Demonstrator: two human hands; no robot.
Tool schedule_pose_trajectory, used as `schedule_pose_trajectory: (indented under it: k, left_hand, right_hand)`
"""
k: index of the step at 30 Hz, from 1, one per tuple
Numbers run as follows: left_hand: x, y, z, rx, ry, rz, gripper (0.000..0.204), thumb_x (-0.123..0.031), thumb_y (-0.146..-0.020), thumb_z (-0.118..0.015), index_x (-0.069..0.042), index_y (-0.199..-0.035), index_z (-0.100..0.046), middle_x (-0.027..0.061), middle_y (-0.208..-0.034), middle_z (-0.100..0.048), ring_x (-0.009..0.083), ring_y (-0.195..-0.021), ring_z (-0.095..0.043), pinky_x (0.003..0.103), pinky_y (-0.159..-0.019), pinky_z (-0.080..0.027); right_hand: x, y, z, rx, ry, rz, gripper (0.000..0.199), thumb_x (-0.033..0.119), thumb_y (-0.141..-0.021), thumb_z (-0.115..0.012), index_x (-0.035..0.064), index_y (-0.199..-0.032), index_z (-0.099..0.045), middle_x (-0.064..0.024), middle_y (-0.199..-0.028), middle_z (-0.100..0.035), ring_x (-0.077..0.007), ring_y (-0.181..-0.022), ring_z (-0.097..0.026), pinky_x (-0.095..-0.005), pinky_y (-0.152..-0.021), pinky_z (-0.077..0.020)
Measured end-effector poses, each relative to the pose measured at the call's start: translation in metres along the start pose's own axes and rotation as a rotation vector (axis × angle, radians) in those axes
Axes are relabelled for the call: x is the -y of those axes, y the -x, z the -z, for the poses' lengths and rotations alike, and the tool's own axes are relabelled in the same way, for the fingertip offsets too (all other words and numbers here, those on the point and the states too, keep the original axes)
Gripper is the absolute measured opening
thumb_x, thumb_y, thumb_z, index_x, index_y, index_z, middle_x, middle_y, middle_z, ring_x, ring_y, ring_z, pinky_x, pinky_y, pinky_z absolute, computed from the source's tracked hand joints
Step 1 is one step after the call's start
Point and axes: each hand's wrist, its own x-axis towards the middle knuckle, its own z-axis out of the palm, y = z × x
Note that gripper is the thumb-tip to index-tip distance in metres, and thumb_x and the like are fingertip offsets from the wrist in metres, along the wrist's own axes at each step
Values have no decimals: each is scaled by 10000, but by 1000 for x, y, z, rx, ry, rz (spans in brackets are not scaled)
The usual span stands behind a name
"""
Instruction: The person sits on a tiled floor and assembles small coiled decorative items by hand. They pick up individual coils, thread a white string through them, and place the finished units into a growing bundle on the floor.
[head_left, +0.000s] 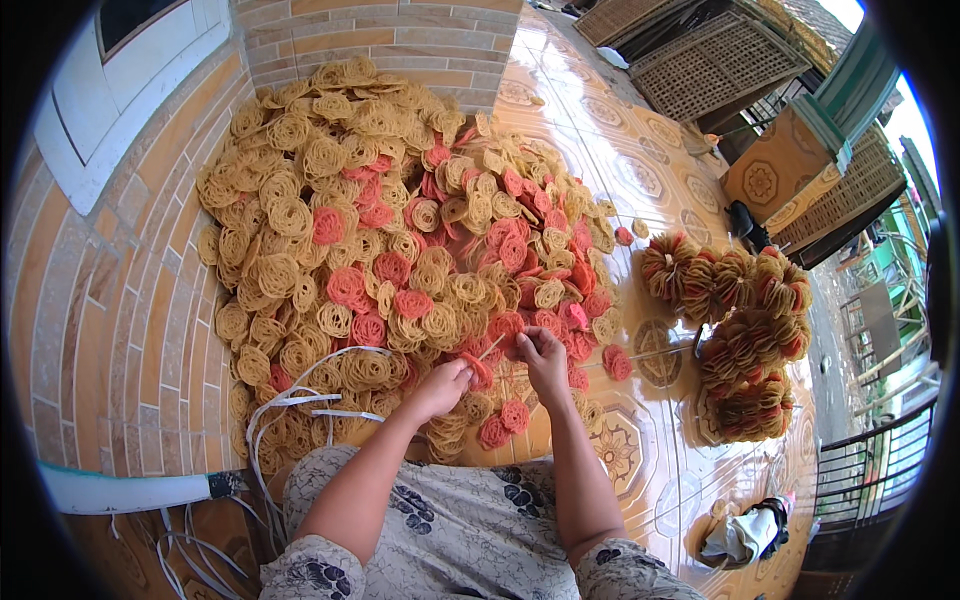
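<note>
Pink in both grips at the frame's centre: with left hand [442, 388] closed on a lacy disc [479, 373], with right hand [546, 364] pinching a second disc [506, 327] just above, with a pale strip [491, 347] between. Beyond, a heap [385, 260] of tan and pink discs toward the upper left; at right, bundled discs [750, 345] on glossy tiles [645, 455]; at lower left, white straps [290, 401].

Left head fisheye: view directed downward from above wearer's lap [440, 520]; disc heap [290, 218] framed near, railing [872, 462] seen farther off right.
</note>
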Motion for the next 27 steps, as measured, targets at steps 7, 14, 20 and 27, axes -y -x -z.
schedule_pose_trajectory:
  k: [7,14,20,27]
  left_hand:
    - [-4,1,2,66,193,47,231,-210,-1007,-450,-35,-1064,-589,24,-839,-612,147,-718,-555,299,-708,-466]
    - [-20,10,8,202,388,148,204,-210,-1033,-408,-80,-1050,-564,-56,-785,-477,37,-673,-398,191,-596,-347]
    - [-28,10,5,217,295,72,219,-190,-1025,-427,-72,-1110,-590,-36,-862,-556,64,-698,-414,212,-666,-372]
    - [-31,18,6,210,189,-23,202,-149,-1012,-452,-59,-1094,-614,-9,-853,-602,87,-787,-503,243,-779,-407]
  right_hand:
    - [2,4,-6,-1,26,55,141,82,-974,-557,-40,-1044,-566,-67,-888,-667,-130,-807,-659,-267,-741,-530]
    - [16,31,42,245,669,296,169,-14,-904,-556,19,-1038,-655,-149,-985,-681,-261,-847,-668,-329,-801,-512]
    - [-9,61,111,-143,1367,-83,261,170,-755,-778,7,-916,-654,-174,-884,-674,-308,-828,-658,-372,-734,-525]
    - [-10,63,146,-303,537,-231,190,124,-823,-743,14,-879,-599,-15,-762,-626,-100,-662,-549,-258,-603,-458]
